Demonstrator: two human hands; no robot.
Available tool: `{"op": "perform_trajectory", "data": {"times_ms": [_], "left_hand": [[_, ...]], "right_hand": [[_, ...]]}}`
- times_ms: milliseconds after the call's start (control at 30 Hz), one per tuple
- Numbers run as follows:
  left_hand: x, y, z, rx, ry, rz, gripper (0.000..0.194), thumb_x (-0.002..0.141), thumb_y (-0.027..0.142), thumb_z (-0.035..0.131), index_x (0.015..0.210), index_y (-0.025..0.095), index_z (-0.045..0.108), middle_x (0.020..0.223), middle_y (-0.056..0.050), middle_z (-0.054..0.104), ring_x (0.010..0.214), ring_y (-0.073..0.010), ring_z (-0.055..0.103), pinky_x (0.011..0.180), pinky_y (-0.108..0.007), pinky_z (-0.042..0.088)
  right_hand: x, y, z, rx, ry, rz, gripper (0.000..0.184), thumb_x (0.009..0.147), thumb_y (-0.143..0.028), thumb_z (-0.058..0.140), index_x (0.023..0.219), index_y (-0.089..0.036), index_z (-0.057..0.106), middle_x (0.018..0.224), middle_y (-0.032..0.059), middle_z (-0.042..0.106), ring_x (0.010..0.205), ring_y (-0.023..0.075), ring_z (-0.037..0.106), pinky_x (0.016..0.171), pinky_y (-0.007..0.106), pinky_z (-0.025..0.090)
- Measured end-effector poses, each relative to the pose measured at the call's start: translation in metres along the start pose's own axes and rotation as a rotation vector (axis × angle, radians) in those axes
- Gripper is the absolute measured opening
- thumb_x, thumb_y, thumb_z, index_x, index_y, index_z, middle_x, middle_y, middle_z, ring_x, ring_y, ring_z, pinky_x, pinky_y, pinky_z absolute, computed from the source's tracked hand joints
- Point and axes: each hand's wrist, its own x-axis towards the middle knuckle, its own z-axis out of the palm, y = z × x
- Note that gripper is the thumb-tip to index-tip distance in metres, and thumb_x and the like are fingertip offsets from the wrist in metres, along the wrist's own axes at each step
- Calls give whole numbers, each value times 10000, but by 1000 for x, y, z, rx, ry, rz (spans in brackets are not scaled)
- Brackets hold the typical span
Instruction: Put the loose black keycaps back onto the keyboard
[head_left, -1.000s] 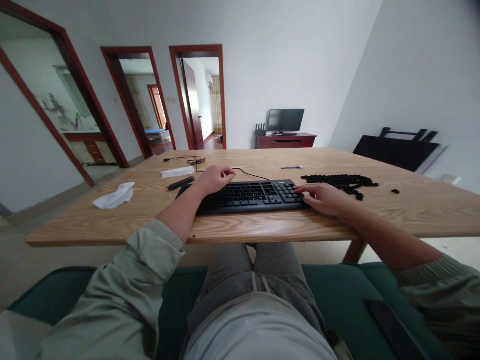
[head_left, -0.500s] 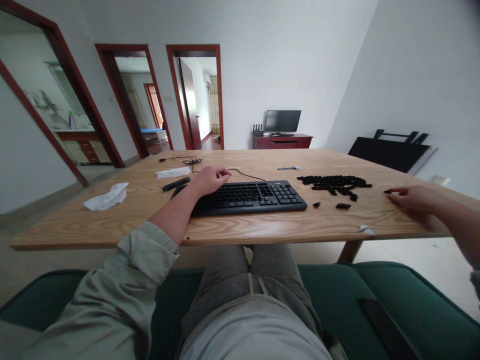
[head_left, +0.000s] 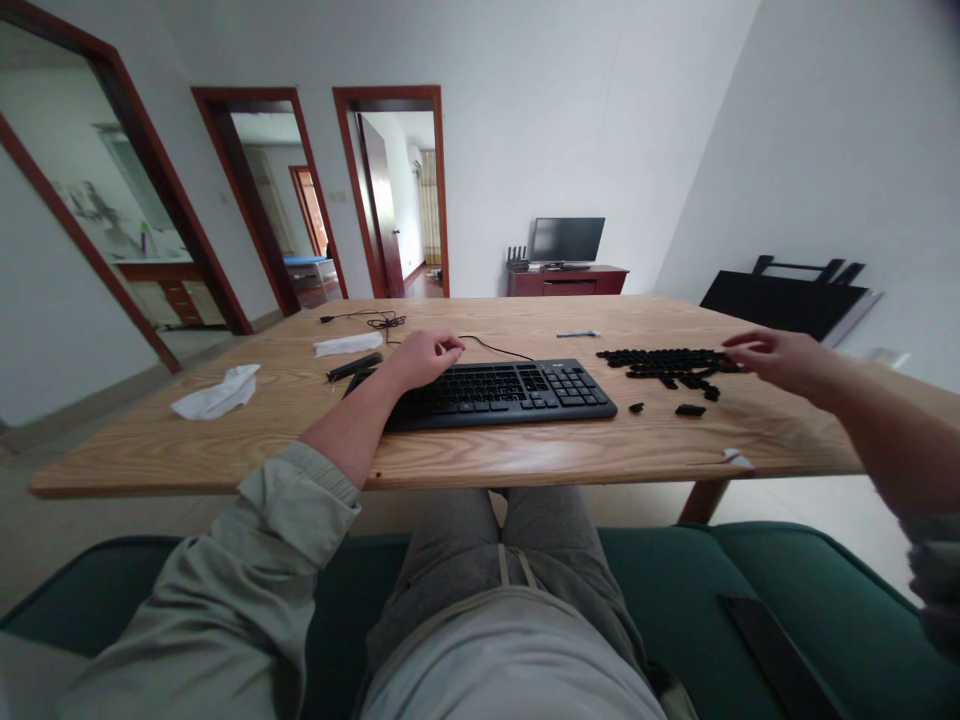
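A black keyboard (head_left: 510,395) lies near the table's front edge, with keys in place on its right-hand block. Over its left part rests my left hand (head_left: 429,358), fingers curled in and thumb against them; I see nothing in it. On the right, a cluster of loose black keycaps (head_left: 660,362) is laid out in rows. My right hand (head_left: 772,358) is at the cluster's right end, fingers pinched around a small black keycap at the tips, partly hidden. Closer to me lie a small black piece (head_left: 636,408) and a longer black keycap (head_left: 690,410).
White tissues (head_left: 217,393) and a folded one (head_left: 349,345) lie left, with a black bar-shaped piece (head_left: 355,367) and a coiled cable (head_left: 386,321). A blue stick-like tool (head_left: 577,334) lies behind the keyboard. A white scrap (head_left: 737,458) sits at the front edge.
My right hand has moved left and away from me, from the bare wood at the right to the end of the keycap cluster. My left hand has stayed over the keyboard.
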Motion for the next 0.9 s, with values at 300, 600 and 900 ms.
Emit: {"op": "perform_trajectory", "data": {"times_ms": [300,600,900], "left_hand": [[-2,-4,-1,-5,7,1,307,838,335,570,980,154,774,794,-48,746,694,-171,624,651,-277,452],[-1,2,0,8,14,14,289,835,301,572,989,168,777,802,-47,748,693,-172,626,642,-278,442],[-1,2,-2,23,16,23,296,847,331,580,984,162,780,838,-55,758,720,-179,630,670,-283,454]], "right_hand": [[-65,-121,74,930,-507,-221,234,758,-349,772,941,-210,727,901,56,700,660,108,538,578,244,454],[-56,-135,109,786,-548,-279,295,755,-388,749,969,-195,688,893,59,715,618,104,525,575,257,446],[-33,-113,126,345,-328,-362,177,780,-285,603,905,-181,671,957,81,739,661,127,512,558,245,425]]}}
